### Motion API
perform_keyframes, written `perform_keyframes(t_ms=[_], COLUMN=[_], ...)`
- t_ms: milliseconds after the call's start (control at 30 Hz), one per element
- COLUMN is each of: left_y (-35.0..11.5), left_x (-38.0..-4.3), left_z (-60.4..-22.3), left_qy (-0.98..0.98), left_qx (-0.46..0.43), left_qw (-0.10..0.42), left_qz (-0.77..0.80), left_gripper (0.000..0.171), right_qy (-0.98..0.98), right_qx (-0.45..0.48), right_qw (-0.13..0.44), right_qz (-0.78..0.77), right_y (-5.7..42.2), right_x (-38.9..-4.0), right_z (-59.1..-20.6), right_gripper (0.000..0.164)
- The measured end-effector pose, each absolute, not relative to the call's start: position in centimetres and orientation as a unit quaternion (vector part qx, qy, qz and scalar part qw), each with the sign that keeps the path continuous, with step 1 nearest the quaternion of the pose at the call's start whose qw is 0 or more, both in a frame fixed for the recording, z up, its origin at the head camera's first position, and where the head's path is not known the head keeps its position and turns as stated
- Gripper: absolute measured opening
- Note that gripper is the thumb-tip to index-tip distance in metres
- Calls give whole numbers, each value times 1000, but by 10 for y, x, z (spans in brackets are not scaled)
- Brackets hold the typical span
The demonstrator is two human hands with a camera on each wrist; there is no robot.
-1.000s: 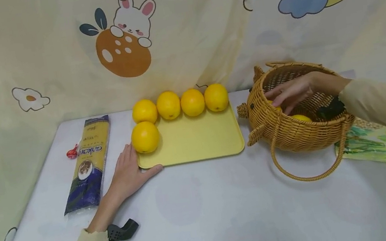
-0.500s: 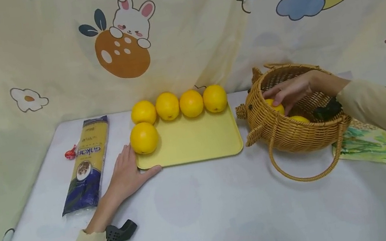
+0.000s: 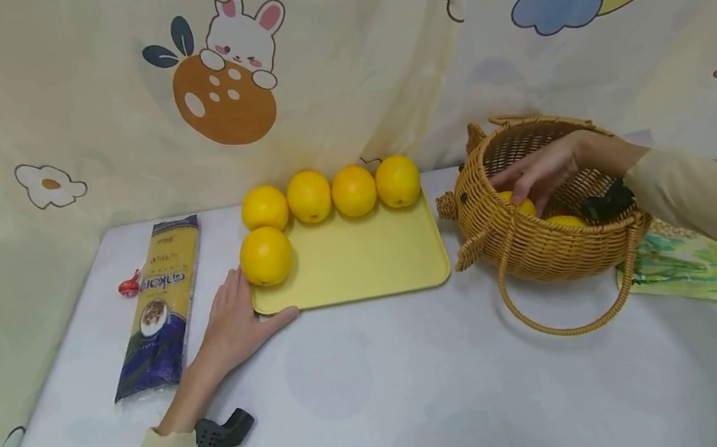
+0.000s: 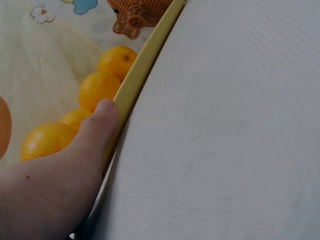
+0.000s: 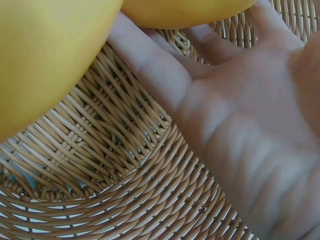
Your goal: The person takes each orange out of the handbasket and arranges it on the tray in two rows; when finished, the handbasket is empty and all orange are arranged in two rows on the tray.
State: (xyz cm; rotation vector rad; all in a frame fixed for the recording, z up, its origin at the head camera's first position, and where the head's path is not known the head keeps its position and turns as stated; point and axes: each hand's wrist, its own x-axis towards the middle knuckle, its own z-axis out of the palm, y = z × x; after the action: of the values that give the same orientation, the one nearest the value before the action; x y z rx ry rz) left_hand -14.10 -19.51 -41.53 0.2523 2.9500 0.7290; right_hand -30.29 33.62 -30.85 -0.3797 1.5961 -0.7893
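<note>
My right hand (image 3: 555, 167) is inside a pig-shaped wicker basket (image 3: 558, 255), gripping an orange (image 3: 524, 205) between thumb and fingers near the basket's left rim. Another orange (image 3: 567, 222) lies beside it, large at the left of the right wrist view. My left hand (image 3: 235, 327) rests at the front left corner of a yellow tray (image 3: 371, 260), fingers along its left side. In the left wrist view, the thumb (image 4: 102, 117) lies against the tray's front rim. Several oranges (image 3: 354, 191) line the tray's back edge, and one orange (image 3: 266, 256) sits at its left side.
Left of the tray lies a blue and yellow pasta packet (image 3: 158, 307), with a red-wrapped candy (image 3: 130, 285) next to it. A green patterned packet (image 3: 686, 271) is partly under the basket. The basket's handle (image 3: 576, 330) hangs forward over the white table (image 3: 386, 405).
The orange at my right hand, mostly hidden behind the basket rim at first, came up into view and has shifted slightly right. My left hand and the tray have stayed put.
</note>
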Motion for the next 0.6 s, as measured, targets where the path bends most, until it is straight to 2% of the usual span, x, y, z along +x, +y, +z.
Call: perform_keyframes(t_ms=[300,600], left_y=[-195,-196], left_x=[-139,-140], left_z=[-420,-417], left_qy=[966,966], left_qx=[79,86], left_qw=[48,41], left_qz=[240,241], left_gripper=[118,118], right_qy=[683,755], right_qx=[-174,-163], right_qw=[620,546], right_qz=[-344,-326], right_y=[335,336], right_x=[-302,-300], right_z=[-308,-298], right_gripper=[85,82])
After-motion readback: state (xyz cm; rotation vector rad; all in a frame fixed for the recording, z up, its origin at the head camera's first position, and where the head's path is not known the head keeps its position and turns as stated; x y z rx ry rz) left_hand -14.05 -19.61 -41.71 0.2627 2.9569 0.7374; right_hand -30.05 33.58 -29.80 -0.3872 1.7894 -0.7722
